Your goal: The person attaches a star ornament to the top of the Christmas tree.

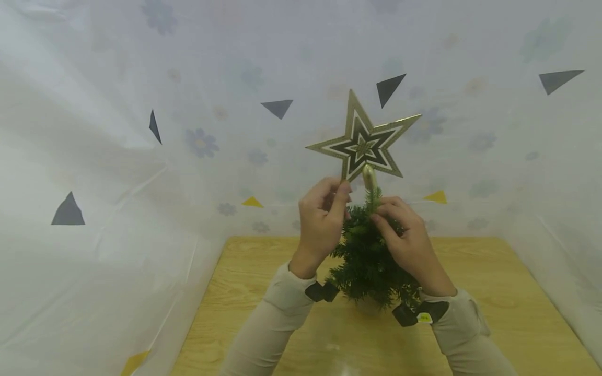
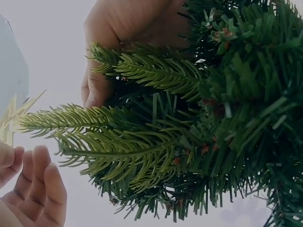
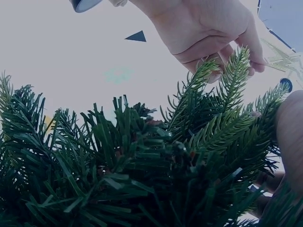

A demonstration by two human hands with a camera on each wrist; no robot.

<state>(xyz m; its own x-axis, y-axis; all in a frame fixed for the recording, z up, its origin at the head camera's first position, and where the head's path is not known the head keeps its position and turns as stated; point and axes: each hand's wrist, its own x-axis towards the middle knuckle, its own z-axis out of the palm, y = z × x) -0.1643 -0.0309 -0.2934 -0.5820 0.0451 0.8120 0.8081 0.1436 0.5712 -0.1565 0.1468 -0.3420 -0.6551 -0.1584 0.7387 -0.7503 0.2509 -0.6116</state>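
Head view, upper centre: the flat, gold-and-black five-pointed star is looking light and stiff, best held by a lower point, where the left hand is pinching. Left wrist: that hand's fingers are curling, lower left. Right wrist: the green artificial tree is half-hiding the right hand, apparently pinching its tip.

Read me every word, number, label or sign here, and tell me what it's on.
No readable text.
Yellow label on the right wrist camera: marks too small and blurred to read.
Star and tree: no lettering that I can make out.
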